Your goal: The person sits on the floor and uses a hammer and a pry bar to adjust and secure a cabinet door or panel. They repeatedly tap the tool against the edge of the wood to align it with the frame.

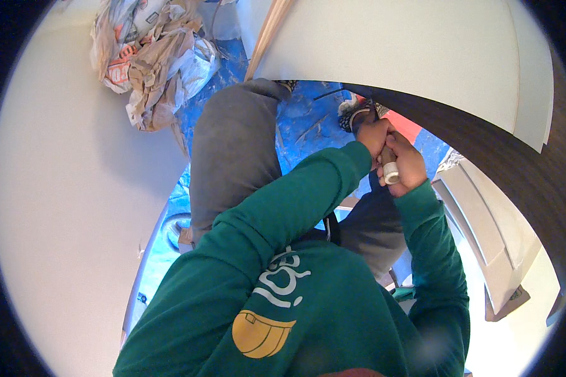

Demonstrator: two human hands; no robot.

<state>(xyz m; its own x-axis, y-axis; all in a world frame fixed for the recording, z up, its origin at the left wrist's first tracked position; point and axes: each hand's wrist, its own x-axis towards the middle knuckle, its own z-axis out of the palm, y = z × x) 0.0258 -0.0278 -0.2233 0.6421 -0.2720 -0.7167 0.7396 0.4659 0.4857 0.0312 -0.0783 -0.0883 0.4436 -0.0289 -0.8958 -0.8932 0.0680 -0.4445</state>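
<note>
My right hand (410,166) is closed around a tan handle with a white butt end (391,174). Just beyond it, my left hand (375,136) is closed too, its fingers at the far end of the same handled tool. The two hands nearly touch, to the right of my knee. The tool's working end is hidden behind the hands, so its kind does not show. Close past them runs the dark brown edge (421,112) of a large pale panel (409,47).
Blue plastic sheeting (308,135) covers the floor. Crumpled brown paper and plastic bags (160,69) are piled at the far left, beside a pale wall (63,188). A red-orange piece (404,127) lies beyond my hands. Pale boards (478,213) lean at the right.
</note>
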